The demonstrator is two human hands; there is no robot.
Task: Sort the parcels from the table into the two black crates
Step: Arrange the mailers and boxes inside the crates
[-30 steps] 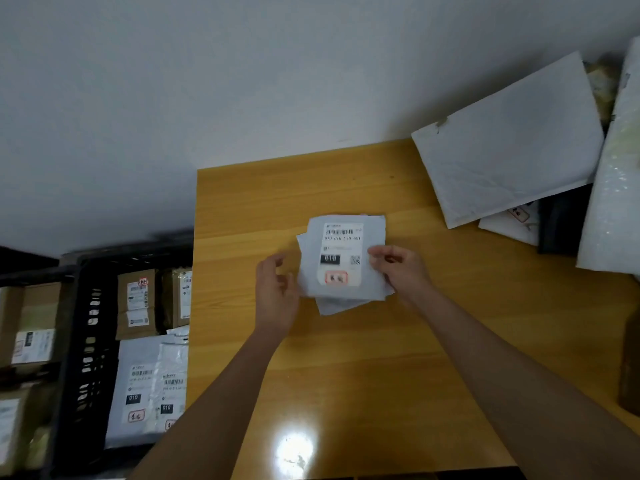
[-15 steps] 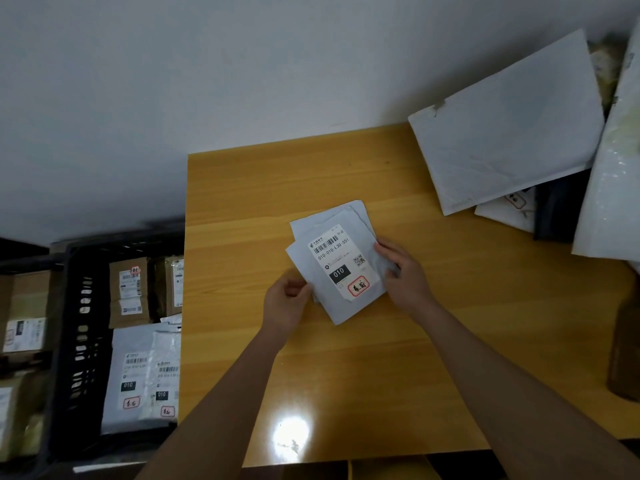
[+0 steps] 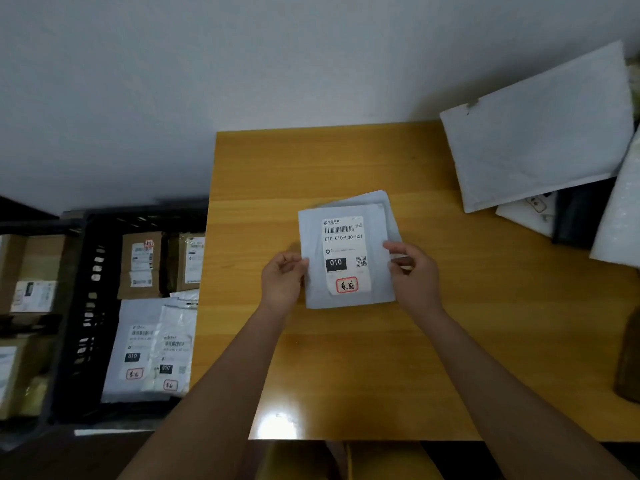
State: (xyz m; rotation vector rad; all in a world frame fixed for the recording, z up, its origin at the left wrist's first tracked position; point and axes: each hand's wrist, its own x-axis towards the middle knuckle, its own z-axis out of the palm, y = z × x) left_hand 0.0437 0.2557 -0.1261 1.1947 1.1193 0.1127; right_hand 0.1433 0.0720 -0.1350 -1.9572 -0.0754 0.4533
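Note:
A small pale grey parcel [image 3: 313,282] with a white label marked 010 is held above the wooden table [image 3: 346,358]. My left hand [image 3: 282,280] pinches its left edge and my right hand [image 3: 412,275] pinches its right edge. A second grey parcel [image 3: 384,202] shows behind it, mostly hidden. A black crate [image 3: 86,306] stands left of the table, below its edge, with brown boxes and grey labelled bags inside. Another crate [image 3: 41,226] at the far left holds brown boxes.
A pile of large white padded mailers [image 3: 536,126] and a dark parcel [image 3: 581,216] lies at the table's right back corner. A brown object [image 3: 628,362] stands at the right edge. A grey wall rises behind the table.
The top parcel has been turned from tilted to upright between my hands. My left hand has shifted from the parcel's lower corner to its left edge.

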